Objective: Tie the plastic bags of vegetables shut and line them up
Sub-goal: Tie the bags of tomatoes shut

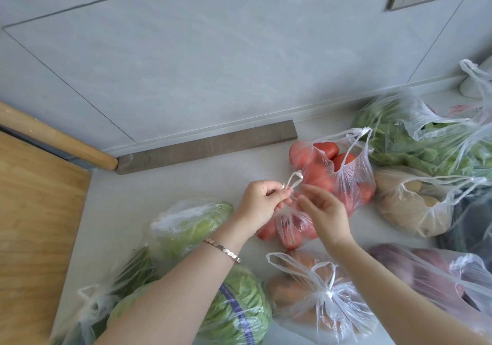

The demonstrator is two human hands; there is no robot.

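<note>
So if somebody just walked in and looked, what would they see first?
Probably the two hands in the middle: the left hand pinches a twisted white handle loop of a small bag of red tomatoes, while the right hand hovers open beside it. Right behind sits a bigger tomato bag, bright red against the pale counter. Green leafy bags crowd the near left.

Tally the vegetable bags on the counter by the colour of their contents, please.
Red tomato bags: 2
Green bags: 5 (right-hand pile hard to separate)
Tan potato bags: 1
Orange bags: 1
Purple-red bags: 1
Dark bags: 1
Total: 11
</note>
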